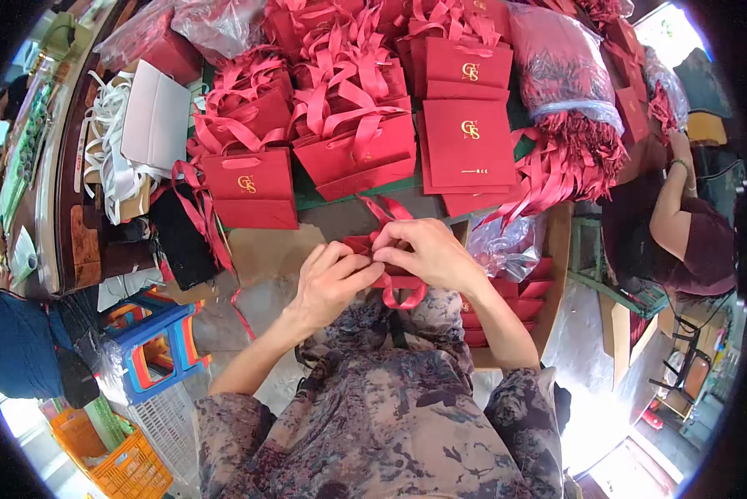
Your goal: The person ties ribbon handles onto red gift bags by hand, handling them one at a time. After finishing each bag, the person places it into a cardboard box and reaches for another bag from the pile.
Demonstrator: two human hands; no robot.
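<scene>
A small red paper gift bag (358,243) is between my hands just above my lap, mostly hidden behind the fingers. My left hand (333,279) is closed at the bag's left side, fingers curled against it. My right hand (423,252) pinches at the bag's top, thumb and fingertips meeting the left fingertips. A loop of red ribbon (404,301) hangs below the right hand, and more ribbon sticks up above it. Exactly what each fingertip grips is hidden. Beyond my hands, finished-looking red bags (249,187) with gold lettering and ribbon handles lie in overlapping rows.
Loose red ribbons (548,175) spill from a plastic-wrapped bundle (561,62) at the right. White straps (111,137) hang at the left. A carton of red bags (519,312) stands by my right leg. Blue stools (157,345) and an orange crate (111,453) are at left. Other people sit on both sides.
</scene>
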